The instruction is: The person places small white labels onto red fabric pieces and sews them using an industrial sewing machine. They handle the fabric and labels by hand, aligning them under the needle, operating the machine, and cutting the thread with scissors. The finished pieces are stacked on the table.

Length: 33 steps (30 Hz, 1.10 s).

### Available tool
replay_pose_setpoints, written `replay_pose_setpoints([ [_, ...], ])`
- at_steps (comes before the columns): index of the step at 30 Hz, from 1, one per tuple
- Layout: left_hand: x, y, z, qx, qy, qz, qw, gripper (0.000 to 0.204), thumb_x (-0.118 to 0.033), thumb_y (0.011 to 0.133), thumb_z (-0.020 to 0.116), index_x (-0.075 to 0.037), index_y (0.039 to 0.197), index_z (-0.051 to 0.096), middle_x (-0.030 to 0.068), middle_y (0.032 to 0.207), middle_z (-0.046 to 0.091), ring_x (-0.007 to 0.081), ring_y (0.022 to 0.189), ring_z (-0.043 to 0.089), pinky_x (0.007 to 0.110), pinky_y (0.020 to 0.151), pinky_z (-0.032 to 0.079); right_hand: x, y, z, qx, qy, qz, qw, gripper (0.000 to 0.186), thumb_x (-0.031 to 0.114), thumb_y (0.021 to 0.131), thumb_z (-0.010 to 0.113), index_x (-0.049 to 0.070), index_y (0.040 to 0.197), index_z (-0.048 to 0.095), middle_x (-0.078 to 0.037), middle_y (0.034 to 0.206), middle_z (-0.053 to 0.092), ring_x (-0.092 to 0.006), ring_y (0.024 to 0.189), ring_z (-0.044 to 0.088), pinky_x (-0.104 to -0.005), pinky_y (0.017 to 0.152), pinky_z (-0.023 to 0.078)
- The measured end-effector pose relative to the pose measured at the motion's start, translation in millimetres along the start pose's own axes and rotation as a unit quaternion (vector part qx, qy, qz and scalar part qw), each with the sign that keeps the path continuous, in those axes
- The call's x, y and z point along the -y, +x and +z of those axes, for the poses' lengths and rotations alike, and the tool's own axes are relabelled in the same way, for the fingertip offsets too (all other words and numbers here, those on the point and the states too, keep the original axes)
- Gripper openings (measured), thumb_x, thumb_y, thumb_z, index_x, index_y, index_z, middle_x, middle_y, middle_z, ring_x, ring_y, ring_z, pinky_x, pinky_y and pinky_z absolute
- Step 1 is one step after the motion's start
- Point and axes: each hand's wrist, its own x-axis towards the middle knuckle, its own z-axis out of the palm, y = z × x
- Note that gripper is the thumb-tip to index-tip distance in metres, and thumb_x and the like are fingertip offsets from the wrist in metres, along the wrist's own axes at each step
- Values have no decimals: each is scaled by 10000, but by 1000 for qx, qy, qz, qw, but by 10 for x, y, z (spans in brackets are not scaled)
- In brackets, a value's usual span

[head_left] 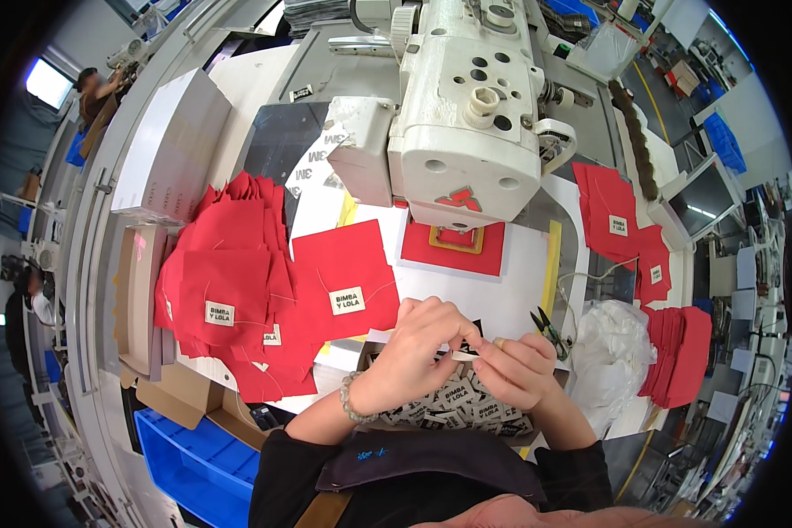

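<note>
Looking down through the head view, we have our left hand [414, 345] with thumb and forefinger pinched on a small pale label [463, 356], in front of the sewing machine [462, 114]; our right hand [517, 370] meets it at the other end, fingertips bunched, though we cannot tell whether they clamp it or only touch. Just below both hands lie many loose labels [453, 409], so plenty seem left to use. Under the machine's head, a red piece [416, 253] lies flat beneath a small yellow frame [458, 250], with no label that we can make out. To the left, a heaped red pile [224, 286] and a single red square [339, 251] beside it show labels with thread tails trailing, which we judge to be sewn but untrimmed. More labelled red pieces [600, 198] lie at the right, above a red stack [678, 356] whose labels, if any, we cannot see. On the white worktable [526, 286], dark-handled snips [550, 327] and a clear plastic bag [609, 352] are near our right hand; a long white box [172, 145] stands at the far left, with a blue crate [194, 466] below. Beyond, the workshop holds another person [101, 92] at upper left and a blue bin [723, 143] at right.
</note>
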Motion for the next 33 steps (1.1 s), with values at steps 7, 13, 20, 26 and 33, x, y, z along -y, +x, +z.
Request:
replay_pose_setpoints([
  [7, 8, 8, 43, 8, 30, 10, 999, 266, 33, 612, 688, -137, 740, 527, -25, 726, 464, 174, 738, 462, 317, 710, 277, 10, 20, -33, 16, -23, -11, 1000, 132, 88, 745, 644, 159, 856, 630, -9, 969, 689, -112, 724, 561, -241, 593, 353],
  [13, 28, 13, -6, 24, -23, -12, 999, 282, 14, 625, 717, -132, 717, 494, -21, 736, 476, 179, 747, 468, 316, 706, 281, -15, -25, 14, -4, 32, 18, 999, 144, 90, 725, 669, 135, 859, 645, -39, 975, 697, -119, 697, 556, -244, 593, 352],
  [20, 41, -11, -38, 29, -51, -38, 998, 274, 2, 639, 750, -126, 743, 531, -27, 754, 523, 160, 780, 516, 301, 725, 304, -20, -51, 18, 5, 57, 35, 998, 161, 94, 707, 684, 100, 867, 664, -50, 966, 698, -131, 691, 557, -261, 590, 367],
  [26, 57, -40, -36, -4, -108, -39, 993, 268, -7, 655, 785, -114, 848, 634, -33, 826, 640, 108, 796, 584, 280, 784, 337, 44, 30, 41, 1, 145, 148, 978, 255, 24, 635, 760, 95, 864, 674, -27, 924, 686, -159, 702, 590, -276, 591, 410],
  [33, 130, -75, -23, -34, -178, -63, 982, 231, -40, 675, 834, -85, 845, 683, -8, 834, 687, 103, 776, 589, 270, 782, 370, 99, 58, 62, 3, 247, 298, 922, 264, -77, 660, 732, 79, 859, 657, -53, 892, 680, -200, 717, 614, -304, 650, 486],
])
